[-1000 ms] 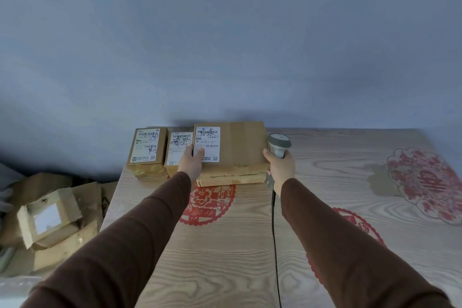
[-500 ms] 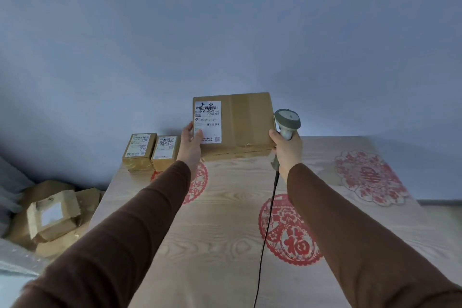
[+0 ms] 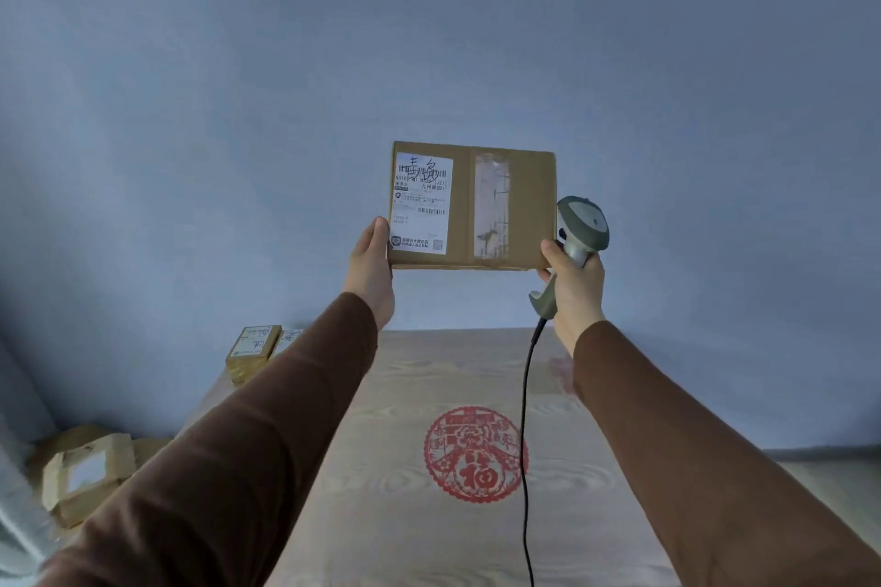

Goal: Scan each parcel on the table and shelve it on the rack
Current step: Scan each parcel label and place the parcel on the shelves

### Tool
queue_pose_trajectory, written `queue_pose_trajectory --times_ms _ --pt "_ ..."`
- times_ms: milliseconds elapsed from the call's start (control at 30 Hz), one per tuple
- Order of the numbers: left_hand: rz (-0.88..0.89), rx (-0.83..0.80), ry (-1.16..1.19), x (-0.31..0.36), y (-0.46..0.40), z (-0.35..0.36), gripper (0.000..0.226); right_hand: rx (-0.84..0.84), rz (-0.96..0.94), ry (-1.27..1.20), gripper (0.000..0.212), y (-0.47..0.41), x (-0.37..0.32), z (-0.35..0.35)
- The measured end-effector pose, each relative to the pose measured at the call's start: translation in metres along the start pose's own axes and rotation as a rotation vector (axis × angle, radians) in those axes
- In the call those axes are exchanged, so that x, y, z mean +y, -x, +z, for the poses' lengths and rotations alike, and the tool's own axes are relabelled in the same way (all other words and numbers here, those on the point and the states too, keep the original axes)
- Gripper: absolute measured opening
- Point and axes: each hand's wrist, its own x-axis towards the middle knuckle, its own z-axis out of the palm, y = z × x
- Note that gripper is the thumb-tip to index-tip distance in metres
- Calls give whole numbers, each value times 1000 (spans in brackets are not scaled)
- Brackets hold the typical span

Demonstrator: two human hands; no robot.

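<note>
Two hands lift one box high above the table.

Your left hand grips the cardboard parcel by its left edge. Your right hand grips the barcode scanner and touches the parcel's right corner. Its shipping label sits left, far from the scanner. No rack shows.

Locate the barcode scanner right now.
Head view, right of centre: the barcode scanner is in the right hand, raised above the table beside the lifted parcel.
</note>
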Motion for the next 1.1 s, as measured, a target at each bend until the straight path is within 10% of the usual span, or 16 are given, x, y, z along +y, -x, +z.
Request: queue_pose_trajectory --times_ms 167,567,767,1100 --pt "-97 -228 -72 53 22 13 106 -48 -65 -102 39 9 -53 -10" --pt "111 -334 -88 81 41 -3 59 -104 -218 11 14 33 -98 7" --pt "174 -241 -72 83 56 -7 72 22 -386 72 17 70 -103 27" --pt "224 -183 -49 73 66 5 85 -434 -304 133 37 163 -114 71"
